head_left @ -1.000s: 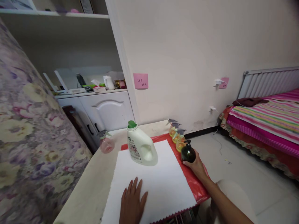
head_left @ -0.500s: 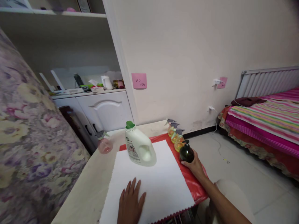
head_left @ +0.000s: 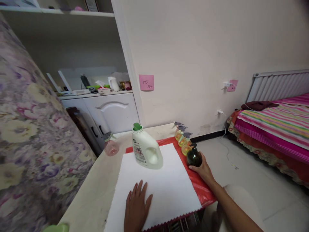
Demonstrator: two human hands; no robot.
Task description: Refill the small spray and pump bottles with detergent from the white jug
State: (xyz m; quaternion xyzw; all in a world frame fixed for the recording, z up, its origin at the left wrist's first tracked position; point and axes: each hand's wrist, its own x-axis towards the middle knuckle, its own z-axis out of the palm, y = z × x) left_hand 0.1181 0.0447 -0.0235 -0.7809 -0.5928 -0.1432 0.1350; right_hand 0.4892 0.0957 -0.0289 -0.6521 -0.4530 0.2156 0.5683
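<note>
My right hand [head_left: 202, 167] is wrapped round a dark green pump bottle [head_left: 194, 157] at the table's right side, over the red plastic sheet [head_left: 199, 190]. Just behind it stands a row of small spray bottles [head_left: 186, 147] with yellow liquid and grey triggers. My left hand [head_left: 137, 204] lies flat on the white mat [head_left: 166, 188], fingers stretched out, holding nothing. Beyond it, a large pale green detergent jug [head_left: 147, 149] with a green piece in its mouth stands upright on the mat. A pink spray bottle [head_left: 111, 146] sits at the far left of the table.
A floral curtain [head_left: 43, 135] hangs along the left, next to a white cabinet [head_left: 113, 111]. A pink note [head_left: 146, 82] is on the wall. To the right is a bed [head_left: 277, 125] with striped covers. Part of a green object [head_left: 56, 228] shows at the lower left.
The view has shifted slightly, so the scene sits a little to the right and a green object shows at the lower left. Both hands keep their places, the right still on the pump bottle.
</note>
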